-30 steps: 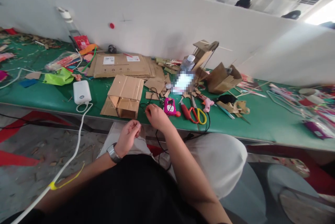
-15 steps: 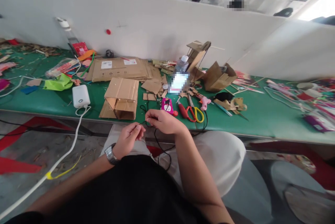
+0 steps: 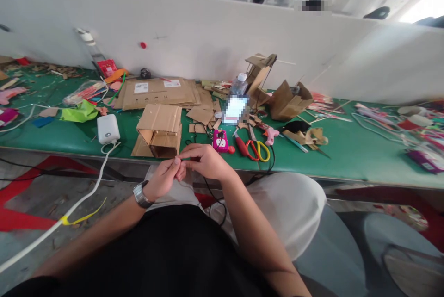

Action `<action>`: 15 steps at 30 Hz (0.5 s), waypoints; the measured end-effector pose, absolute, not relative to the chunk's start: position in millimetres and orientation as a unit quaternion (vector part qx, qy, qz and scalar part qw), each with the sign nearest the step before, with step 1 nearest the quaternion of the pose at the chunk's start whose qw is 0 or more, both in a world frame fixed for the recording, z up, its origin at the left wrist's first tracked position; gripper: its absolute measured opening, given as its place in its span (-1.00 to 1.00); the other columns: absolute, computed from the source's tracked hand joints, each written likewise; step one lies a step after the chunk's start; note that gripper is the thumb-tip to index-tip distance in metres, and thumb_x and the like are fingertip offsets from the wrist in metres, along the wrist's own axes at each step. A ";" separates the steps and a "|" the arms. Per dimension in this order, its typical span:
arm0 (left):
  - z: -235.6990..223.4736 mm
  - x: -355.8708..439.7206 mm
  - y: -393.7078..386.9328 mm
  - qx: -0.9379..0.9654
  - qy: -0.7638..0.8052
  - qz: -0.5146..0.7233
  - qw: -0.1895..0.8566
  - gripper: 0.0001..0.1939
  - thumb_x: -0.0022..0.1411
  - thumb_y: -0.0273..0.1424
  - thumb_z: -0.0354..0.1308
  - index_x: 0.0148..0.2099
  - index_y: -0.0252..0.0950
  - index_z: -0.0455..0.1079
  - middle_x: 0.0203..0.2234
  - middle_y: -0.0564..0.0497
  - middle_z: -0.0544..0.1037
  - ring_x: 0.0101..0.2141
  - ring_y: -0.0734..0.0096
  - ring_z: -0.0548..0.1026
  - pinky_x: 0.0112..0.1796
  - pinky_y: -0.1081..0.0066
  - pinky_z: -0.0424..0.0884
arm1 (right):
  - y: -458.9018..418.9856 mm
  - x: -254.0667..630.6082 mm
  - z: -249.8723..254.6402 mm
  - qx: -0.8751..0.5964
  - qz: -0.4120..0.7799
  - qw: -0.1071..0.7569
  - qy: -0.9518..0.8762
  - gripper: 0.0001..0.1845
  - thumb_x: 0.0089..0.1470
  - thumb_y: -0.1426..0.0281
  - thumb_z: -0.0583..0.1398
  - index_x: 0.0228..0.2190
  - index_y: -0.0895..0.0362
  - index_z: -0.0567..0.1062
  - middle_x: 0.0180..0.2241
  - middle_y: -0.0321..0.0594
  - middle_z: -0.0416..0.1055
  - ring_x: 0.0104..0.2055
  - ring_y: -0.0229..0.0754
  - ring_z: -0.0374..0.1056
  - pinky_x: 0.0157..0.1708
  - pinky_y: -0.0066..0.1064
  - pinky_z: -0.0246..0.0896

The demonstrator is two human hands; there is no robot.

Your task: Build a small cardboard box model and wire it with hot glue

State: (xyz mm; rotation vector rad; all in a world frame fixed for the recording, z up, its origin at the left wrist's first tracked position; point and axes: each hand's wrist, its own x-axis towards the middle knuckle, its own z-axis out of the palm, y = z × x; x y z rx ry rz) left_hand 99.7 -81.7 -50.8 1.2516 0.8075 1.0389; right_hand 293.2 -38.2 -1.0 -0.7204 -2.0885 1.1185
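The thin black cord (image 3: 225, 213) looping below the counter (image 3: 347, 158) should be light, limp, best pinched near an end; left hand (image 3: 161, 181) and right hand (image 3: 210, 162) meet, fingers (image 3: 190, 152) narrow, any hold impossible to tell.

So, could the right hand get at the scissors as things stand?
Probably yes: the scissors lie to the right of the right hand, handles uncovered near the front edge of the table. The hand would likely first have to part from the left hand, which it appears to touch.
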 end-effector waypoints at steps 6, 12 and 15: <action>-47.2 93.6 -80.1 0.564 0.347 0.429 0.614 -0.32 0.38 0.22 0.08 -0.53 -0.23 0.21 -0.63 0.06 0.25 -0.52 0.41 0.29 -0.42 0.34 0.23 | -39.0 290.3 -2.3 -0.323 0.457 0.335 -0.758 -0.87 0.21 0.33 0.37 -0.26 0.14 0.69 -0.24 -0.17 0.60 -0.31 -0.25 0.48 -0.30 -0.45 0.39; -57.7 92.0 -78.7 0.503 0.363 0.500 0.604 -0.40 0.38 0.12 0.18 -0.47 -0.25 0.26 -0.58 0.07 0.28 -0.50 0.44 0.30 -0.44 0.37 0.22 | -43.1 282.8 -4.5 -0.366 0.457 0.353 -0.730 -0.77 0.22 0.27 0.33 -0.23 0.19 0.67 -0.43 -0.26 0.52 -0.44 -0.30 0.33 -0.41 -0.48 0.22; -65.9 95.6 -75.8 0.393 0.401 0.590 0.580 -0.51 0.27 0.04 0.36 -0.35 -0.26 0.35 -0.48 0.08 0.38 -0.46 0.49 0.36 -0.43 0.44 0.24 | -42.3 276.4 -6.7 -0.423 0.350 0.390 -0.739 -0.78 0.24 0.29 0.30 -0.23 0.19 0.68 -0.47 -0.27 0.49 -0.44 -0.28 0.32 -0.39 -0.46 0.21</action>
